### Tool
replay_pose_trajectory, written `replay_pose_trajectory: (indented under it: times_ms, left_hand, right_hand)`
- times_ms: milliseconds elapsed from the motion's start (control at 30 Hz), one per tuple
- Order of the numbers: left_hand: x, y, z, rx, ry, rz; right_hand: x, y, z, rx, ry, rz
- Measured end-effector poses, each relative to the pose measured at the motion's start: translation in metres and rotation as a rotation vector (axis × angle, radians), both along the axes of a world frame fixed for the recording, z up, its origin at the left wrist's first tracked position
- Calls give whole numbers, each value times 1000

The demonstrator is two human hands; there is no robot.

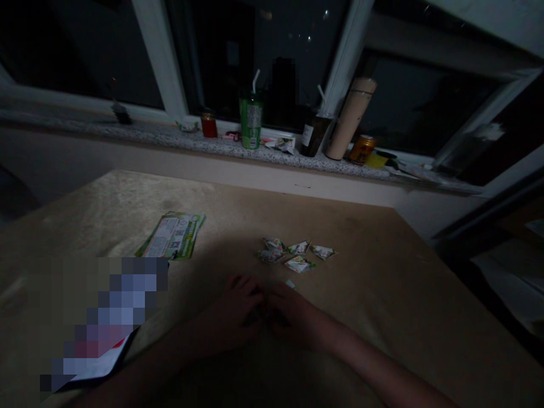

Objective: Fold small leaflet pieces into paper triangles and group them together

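Observation:
My left hand (241,306) and my right hand (293,314) meet low over the table, fingers curled in and fingertips close together. Dim light and the hands themselves hide whatever is between them. Just beyond my right hand lies a small pale scrap (290,284). Farther out, several small folded, patterned pieces (300,264) sit in a loose cluster, pointed at their ends. To the left rests a flat green printed packet (172,235) with white text panels.
A tan tabletop (361,260) runs up to the window wall. At lower left lies a screen device (100,362), mostly blurred out. The stone sill (165,135) carries a green cup (251,122), a dark cup (312,136), a pink flask (352,118) and jars (209,123).

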State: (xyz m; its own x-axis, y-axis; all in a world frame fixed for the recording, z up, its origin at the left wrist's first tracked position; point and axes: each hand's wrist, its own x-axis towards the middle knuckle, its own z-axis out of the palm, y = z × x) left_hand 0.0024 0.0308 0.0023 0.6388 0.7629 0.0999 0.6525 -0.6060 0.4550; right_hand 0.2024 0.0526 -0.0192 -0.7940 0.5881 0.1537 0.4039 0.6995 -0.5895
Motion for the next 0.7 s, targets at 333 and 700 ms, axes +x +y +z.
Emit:
replay_pose_trajectory:
  times_ms: [333,700]
  left_hand:
    - [1,1,-8,-29,25,25]
    - [5,0,-12,-43,51,118]
  right_hand:
    - [-6,12,3,-173,25,-44]
    - [-9,9,9,-175,6,-93]
